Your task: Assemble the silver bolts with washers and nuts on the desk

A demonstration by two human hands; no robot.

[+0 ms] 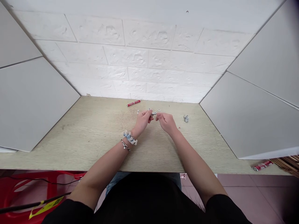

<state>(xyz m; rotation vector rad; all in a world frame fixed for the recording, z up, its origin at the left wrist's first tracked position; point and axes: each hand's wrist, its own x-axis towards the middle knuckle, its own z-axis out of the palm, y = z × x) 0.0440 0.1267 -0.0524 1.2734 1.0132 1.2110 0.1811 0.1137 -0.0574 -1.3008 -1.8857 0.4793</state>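
My left hand (pixel 143 119) is closed, with thumb and finger pinching a small silver metal part (pixel 154 114). This part has a ring-like end that points right, toward my other hand; its exact kind is too small to tell. My right hand (pixel 166 122) is curled in a pinch beside that ring end, and whatever lies in its fingers is hidden. Just beyond the hands, a flat metal washer (pixel 159 110) lies on the wooden table (pixel 93 130). A small light metal piece (pixel 138 111) stands left of my left hand.
To the right lies a small pile of bolts and other metal hardware (pixel 186 118). A red tube (pixel 133 103) rests near the white brick-patterned wall (pixel 137 56). Another red tube (pixel 262 165) is at the front right. Grey panels flank the table; a red stool (pixel 52 183) is at lower left.
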